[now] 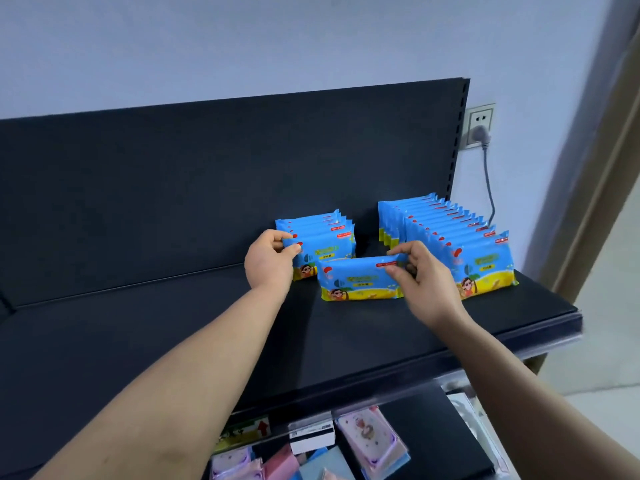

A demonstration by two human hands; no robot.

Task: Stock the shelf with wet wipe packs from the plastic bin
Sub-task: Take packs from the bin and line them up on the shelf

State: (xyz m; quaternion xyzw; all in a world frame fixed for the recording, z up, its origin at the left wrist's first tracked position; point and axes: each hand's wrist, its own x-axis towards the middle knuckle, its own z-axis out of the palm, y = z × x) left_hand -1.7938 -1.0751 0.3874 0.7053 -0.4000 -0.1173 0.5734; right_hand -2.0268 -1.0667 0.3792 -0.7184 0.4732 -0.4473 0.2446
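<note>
On the dark shelf (pixel 173 334) stand two rows of blue and yellow wet wipe packs. The short left row (pixel 322 233) has my left hand (pixel 270 259) pinching the top left corner of its front pack. A long right row (pixel 446 230) of several packs reaches the back panel. In front of the left row stands a single pack (pixel 356 280), and my right hand (pixel 422 275) grips its top right corner. The plastic bin is out of view.
The shelf's front edge (pixel 519 337) runs down to the right. A lower shelf holds pink, blue and white packets (pixel 370 438). A wall socket with a grey plug and cable (pixel 479 133) sits right of the back panel.
</note>
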